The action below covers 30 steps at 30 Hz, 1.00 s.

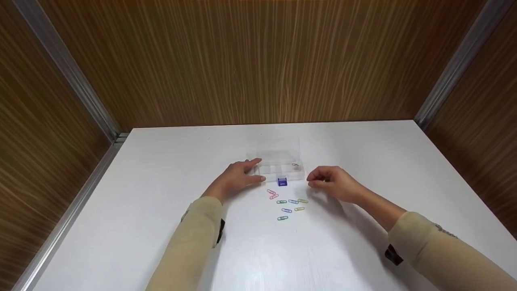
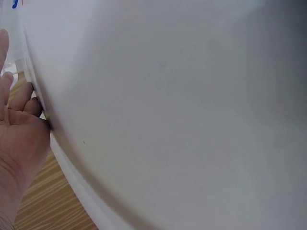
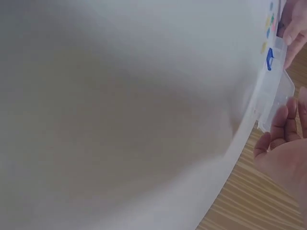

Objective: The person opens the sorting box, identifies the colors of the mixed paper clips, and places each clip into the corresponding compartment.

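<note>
A clear plastic box [image 1: 271, 176] with compartments stands on the table, its transparent lid [image 1: 278, 147] raised at the back. A blue latch [image 1: 282, 182] sits at its front. My left hand [image 1: 237, 178] holds the box's left end, thumb at the front corner and fingers toward the back. Just off the right end is my right hand [image 1: 333, 182], its fingers loosely curled with nothing visible between them; the right wrist view also shows this hand [image 3: 283, 136] beside the box. One paper clip [image 1: 295, 164] lies in a right-hand compartment.
In front of the box several coloured paper clips lie loose: red clips [image 1: 272, 194], green ones [image 1: 282, 218], blue ones [image 1: 286, 210] and yellow ones [image 1: 299, 209]. The white table [image 1: 161, 161] is bordered by wood-patterned panels [image 1: 242, 60] at the back and sides.
</note>
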Motion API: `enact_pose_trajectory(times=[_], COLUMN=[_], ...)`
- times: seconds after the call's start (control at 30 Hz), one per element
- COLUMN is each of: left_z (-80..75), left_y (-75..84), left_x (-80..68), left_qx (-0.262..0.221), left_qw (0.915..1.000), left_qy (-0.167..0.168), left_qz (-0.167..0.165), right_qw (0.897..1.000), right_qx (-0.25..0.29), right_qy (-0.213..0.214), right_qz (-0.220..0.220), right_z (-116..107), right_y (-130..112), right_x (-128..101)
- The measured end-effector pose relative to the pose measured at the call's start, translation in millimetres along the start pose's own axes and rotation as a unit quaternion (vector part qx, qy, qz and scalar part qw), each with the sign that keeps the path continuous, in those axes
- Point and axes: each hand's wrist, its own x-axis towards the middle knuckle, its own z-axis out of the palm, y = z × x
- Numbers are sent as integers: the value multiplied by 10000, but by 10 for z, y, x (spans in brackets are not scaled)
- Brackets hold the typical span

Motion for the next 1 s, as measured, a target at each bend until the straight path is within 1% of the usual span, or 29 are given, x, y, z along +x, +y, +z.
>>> enact_pose_trajectory(times=[0.17, 0.3, 0.5, 0.67, 0.87, 1.0], left_z=[-14, -21, -33, -26, -16, -16], left_y=[-15, -23, -34, -39, -43, -50], left_x=[1, -4, -27, -40, -69, -91], left_qx=[-53, -113, -106, -136, -216, -114], left_qw=[10000, 9999, 9999, 9998, 9994, 9997], left_qy=[20, 19, 37, 46, 57, 36], left_qz=[-74, -129, -96, -163, -269, -216], right_qw=[9991, 9977, 9953, 9945, 9952, 9953], right_qx=[-143, -266, -314, -187, 92, 140], right_qy=[-345, -520, -763, -950, -961, -960], right_qz=[-212, -347, -502, -408, -167, -58], right_z=[63, 118, 209, 272, 321, 352], right_y=[37, 45, -2, -23, -8, 7], right_x=[-73, -107, -155, -191, -194, -192])
